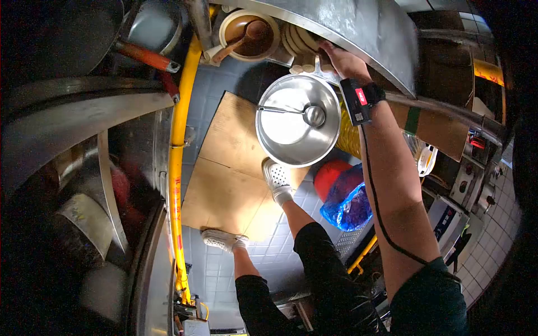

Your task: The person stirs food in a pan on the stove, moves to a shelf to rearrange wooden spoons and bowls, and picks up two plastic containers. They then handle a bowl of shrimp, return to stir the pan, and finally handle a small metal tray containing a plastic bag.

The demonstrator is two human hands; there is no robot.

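Observation:
My right hand point(343, 60) reaches in beneath the edge of a steel counter, at a stack of beige bowl-like pieces point(300, 40). Its fingertips are right at the end of that stack, partly hidden in shadow, and I cannot tell what they grip. Just below the hand is a large round steel pot point(274, 143) with a metal handle piece point(318, 66) on its far rim. Inside the pot leans a steel ladle point(314, 116), its shaft pointing left. My left hand is out of view.
A brown bowl point(228, 31) holding a wooden ladle point(255, 31) stands left of the stack. Flattened cardboard point(218, 179) lies on the tiled floor. A blue plastic bag point(342, 210) sits beside a red object point(328, 176). A yellow pipe point(177, 162) runs along the left.

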